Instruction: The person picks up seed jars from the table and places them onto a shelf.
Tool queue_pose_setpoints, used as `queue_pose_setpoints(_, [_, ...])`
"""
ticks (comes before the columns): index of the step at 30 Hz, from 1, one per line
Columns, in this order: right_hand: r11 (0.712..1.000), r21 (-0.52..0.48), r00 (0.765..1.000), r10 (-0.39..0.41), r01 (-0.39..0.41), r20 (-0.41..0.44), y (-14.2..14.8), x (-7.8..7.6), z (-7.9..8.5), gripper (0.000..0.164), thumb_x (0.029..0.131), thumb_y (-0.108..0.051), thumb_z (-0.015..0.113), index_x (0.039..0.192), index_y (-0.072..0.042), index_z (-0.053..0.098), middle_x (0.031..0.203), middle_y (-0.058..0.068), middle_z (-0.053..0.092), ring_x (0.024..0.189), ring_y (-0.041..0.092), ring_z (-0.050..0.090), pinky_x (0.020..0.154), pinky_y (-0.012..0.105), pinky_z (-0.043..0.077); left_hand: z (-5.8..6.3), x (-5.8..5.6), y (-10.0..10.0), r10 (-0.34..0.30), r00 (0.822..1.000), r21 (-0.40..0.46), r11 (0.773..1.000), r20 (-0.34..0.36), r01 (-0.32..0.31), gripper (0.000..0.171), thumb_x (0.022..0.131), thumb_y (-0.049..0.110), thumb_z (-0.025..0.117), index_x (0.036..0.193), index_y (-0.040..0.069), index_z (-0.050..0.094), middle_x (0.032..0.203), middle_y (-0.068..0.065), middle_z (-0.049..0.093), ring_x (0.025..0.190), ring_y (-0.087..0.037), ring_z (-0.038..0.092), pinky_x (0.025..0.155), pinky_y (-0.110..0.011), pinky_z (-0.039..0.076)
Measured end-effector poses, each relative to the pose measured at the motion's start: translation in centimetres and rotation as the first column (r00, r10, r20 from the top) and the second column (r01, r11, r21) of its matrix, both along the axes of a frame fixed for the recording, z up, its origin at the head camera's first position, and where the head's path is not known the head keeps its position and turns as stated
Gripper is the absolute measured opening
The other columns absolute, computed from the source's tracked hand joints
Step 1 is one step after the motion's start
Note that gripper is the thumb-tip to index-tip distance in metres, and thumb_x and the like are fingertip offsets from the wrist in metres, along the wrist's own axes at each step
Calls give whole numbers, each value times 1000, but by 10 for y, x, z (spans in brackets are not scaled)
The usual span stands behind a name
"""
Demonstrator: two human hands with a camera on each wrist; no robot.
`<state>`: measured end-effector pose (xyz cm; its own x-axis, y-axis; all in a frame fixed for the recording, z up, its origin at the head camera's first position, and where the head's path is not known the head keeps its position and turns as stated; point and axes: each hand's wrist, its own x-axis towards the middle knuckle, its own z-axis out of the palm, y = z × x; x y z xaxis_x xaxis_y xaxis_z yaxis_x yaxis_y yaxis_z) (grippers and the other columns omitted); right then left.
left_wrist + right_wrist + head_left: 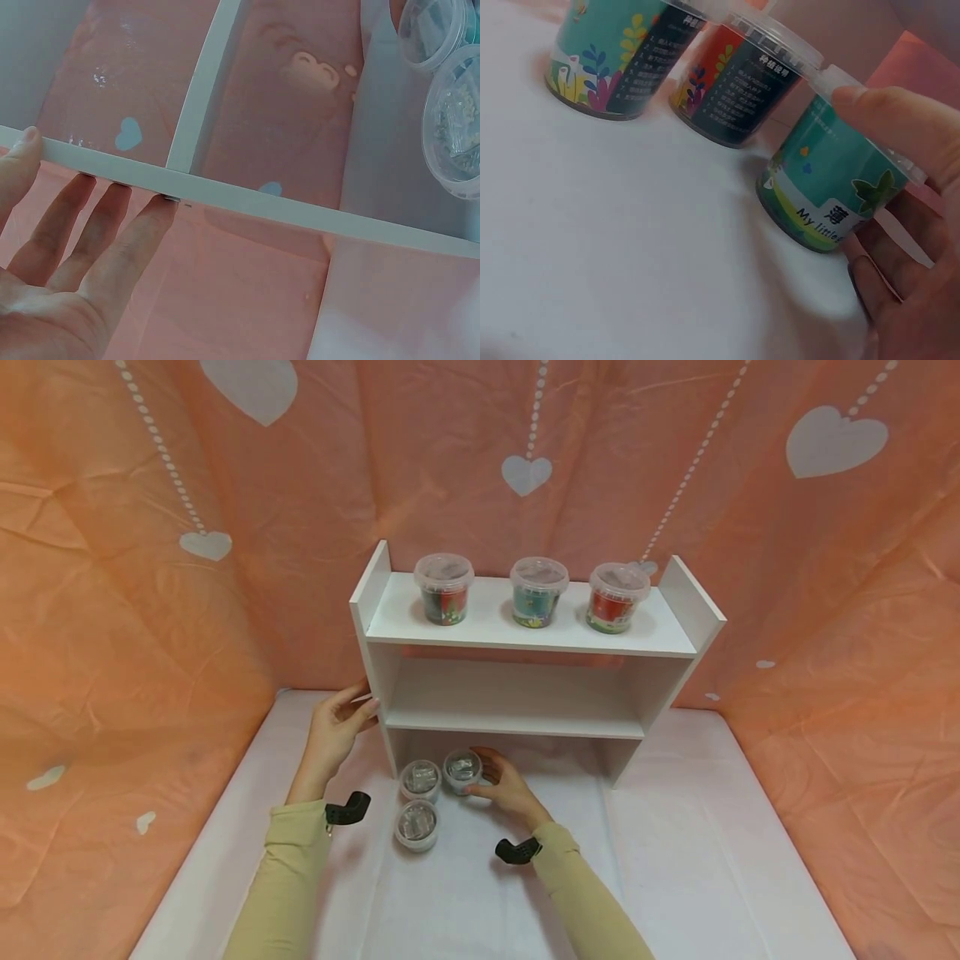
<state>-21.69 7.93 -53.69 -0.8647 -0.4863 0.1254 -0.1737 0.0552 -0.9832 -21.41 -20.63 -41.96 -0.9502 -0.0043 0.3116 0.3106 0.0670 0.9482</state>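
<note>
In the head view my right hand (513, 789) grips a small clear-lidded plastic tub (462, 768) at the foot of a white shelf unit (517, 693). The right wrist view shows this tub's teal printed label (829, 176), with the thumb at its lid and the fingers around the far side. Two similar tubs stand beside it, one red (735, 86) and one teal (607, 60). My left hand (333, 731) touches the unit's left side panel (247, 199); its fingers are extended against the panel and the thumb tip lies at the edge.
Three lidded tubs stand spaced along the top shelf: a red-and-dark one (444, 589), a teal one (537, 593) and a red one (617, 599). A middle shelf (517, 697) runs below them. Orange heart-print cloth (442, 460) hangs around the white table (690, 860).
</note>
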Motion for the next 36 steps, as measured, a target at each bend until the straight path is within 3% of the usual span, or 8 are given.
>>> queue_pose_setpoints(7, [998,-23,999,-54,54,3,-1,-8,-26,68,79,6,75,138,6,42,134,23,48,125,36,45,105,43,39,-1,0,0,3,1000,7,1000,6,-3,47,93,6,63,135,-8,49,121,-11,58,98,-8,62,83,-32,55])
queue_pose_setpoints(14, [997,-19,997,-75,75,2,2,-7,-29,67,78,-1,78,136,2,45,131,20,52,121,32,49,102,38,44,0,0,0,6,1000,-3,1000,13,-6,47,93,6,62,135,-9,48,122,-12,57,98,-7,62,83,-30,55])
queue_pose_setpoints(21, [997,-37,998,-69,69,-10,11,-4,-32,68,79,-2,78,137,2,44,132,21,51,119,31,52,100,36,45,2,0,2,15,999,0,1000,31,-15,45,94,5,61,135,-5,49,128,-25,52,98,-6,61,85,-34,54])
queue_pose_setpoints(27, [996,-34,997,-79,79,7,19,2,-27,66,78,2,77,136,2,45,131,20,52,118,30,52,99,36,46,2,0,1,5,1000,-13,1000,26,-5,45,94,6,60,137,-5,48,129,-26,51,98,-6,61,88,-41,52])
queue_pose_setpoints(36, [998,-36,998,-58,59,29,29,22,1,67,78,10,73,136,13,38,131,30,46,121,41,47,103,48,41,3,1,1,11,999,-19,1000,40,-10,48,94,7,61,138,-5,47,129,-26,51,99,-6,60,88,-41,52])
